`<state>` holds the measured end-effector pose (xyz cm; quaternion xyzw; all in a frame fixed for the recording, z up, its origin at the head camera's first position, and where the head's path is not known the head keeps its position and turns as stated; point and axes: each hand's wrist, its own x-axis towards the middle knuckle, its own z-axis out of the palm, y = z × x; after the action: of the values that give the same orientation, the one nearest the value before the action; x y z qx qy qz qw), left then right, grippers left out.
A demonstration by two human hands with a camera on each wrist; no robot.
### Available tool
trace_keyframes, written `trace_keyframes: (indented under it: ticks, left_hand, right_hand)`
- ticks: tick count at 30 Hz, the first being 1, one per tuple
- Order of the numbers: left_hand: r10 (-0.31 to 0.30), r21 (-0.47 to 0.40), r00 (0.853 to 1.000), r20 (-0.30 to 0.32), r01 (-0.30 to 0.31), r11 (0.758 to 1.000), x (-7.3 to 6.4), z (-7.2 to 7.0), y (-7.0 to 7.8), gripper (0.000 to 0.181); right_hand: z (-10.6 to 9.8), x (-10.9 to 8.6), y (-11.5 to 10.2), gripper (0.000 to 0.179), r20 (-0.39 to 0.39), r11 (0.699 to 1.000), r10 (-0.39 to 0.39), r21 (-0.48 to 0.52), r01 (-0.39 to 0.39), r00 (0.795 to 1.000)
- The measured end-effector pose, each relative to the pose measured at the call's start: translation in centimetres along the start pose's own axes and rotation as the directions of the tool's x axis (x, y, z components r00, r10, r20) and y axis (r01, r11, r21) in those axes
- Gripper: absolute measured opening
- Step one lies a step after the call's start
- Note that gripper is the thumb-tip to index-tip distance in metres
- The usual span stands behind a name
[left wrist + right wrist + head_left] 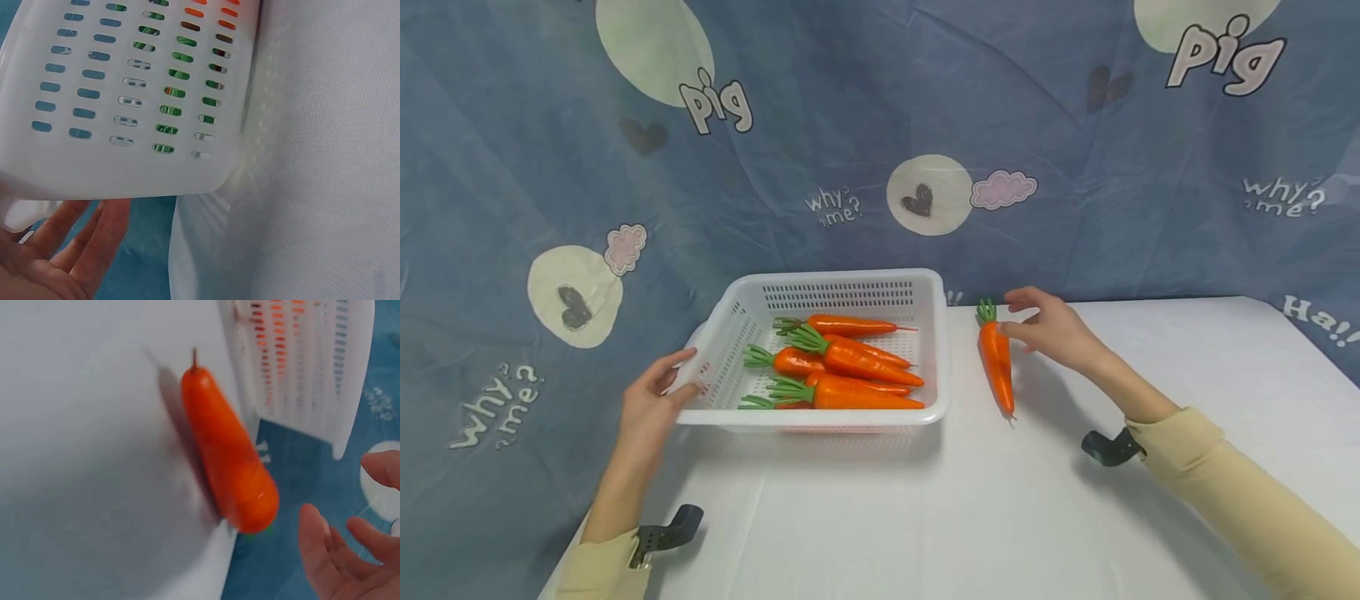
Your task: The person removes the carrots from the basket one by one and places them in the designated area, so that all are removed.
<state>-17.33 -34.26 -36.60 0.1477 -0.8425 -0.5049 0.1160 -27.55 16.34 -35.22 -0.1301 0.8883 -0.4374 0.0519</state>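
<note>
A white slotted plastic basket (820,419) stands on the table, with several orange carrots (867,360) with green stems lying in it. My left hand (651,404) holds the basket's left end by the rim, thumb on top; in the left wrist view the fingers (100,240) reach under the rim. To the right of the basket lies a single carrot (996,367), its green stem away from me and its tip toward me. Close by its stem end is my right hand (1056,333), thumb and fingers parted. The right wrist view has a gap between those fingers (315,544) and the carrot (225,456).
White cloth (1015,508) covers the table. A blue printed curtain (820,108) hangs right behind the basket and along the left side. Dark wrist mounts (1108,448) sit at both cuffs.
</note>
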Motion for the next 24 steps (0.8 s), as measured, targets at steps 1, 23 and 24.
trace_keyframes:
  ticks: [1,23,24]
  left_hand:
    - [-0.001,0.001,1.0,0.001,0.001,1.0,0.0,0.0,0.0,0.054]
    - [-0.002,-0.023,1.0,0.003,0.002,1.0,0.4,-0.1,-0.5,0.054]
    - [-0.004,-0.026,1.0,0.001,0.004,1.0,0.4,-0.1,-0.6,0.054]
  right_hand:
    - [0.1,0.0,-0.3,0.057,-0.005,1.0,-0.015,-0.005,0.015,1.0]
    - [3.2,-1.8,-6.9,0.046,-0.035,0.968,-0.251,0.015,0.252,0.967]
    - [3.4,-1.8,-7.2,0.046,-0.033,0.965,-0.261,0.022,0.261,0.965]
